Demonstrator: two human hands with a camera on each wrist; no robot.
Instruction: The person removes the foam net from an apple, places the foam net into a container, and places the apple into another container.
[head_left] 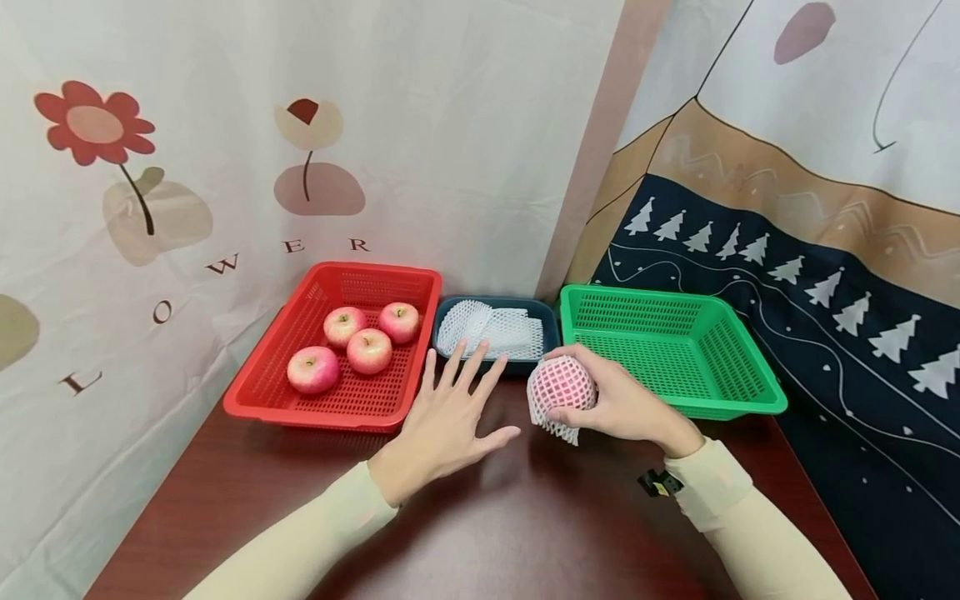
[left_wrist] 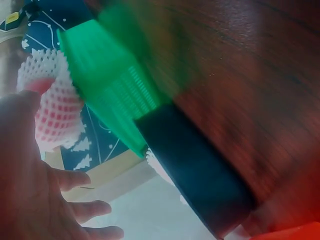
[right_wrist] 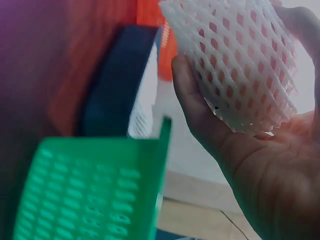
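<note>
An apple in a white foam net sleeve is in my right hand, with thumb and fingers curled round its right side. Loose netting hangs below the fruit, over the table in front of the green basket. In the right wrist view the foam net covers the apple, whose pink shows through the holes. My left hand has its fingers spread straight and holds nothing. Its fingertips overlap the front of the dark blue tray in the head view. Flat white foam nets lie in that tray.
At the left stands a red basket with several bare apples in it. A green basket stands at the right, its mesh floor showing. Printed curtains hang right behind the containers. The brown table extends toward me.
</note>
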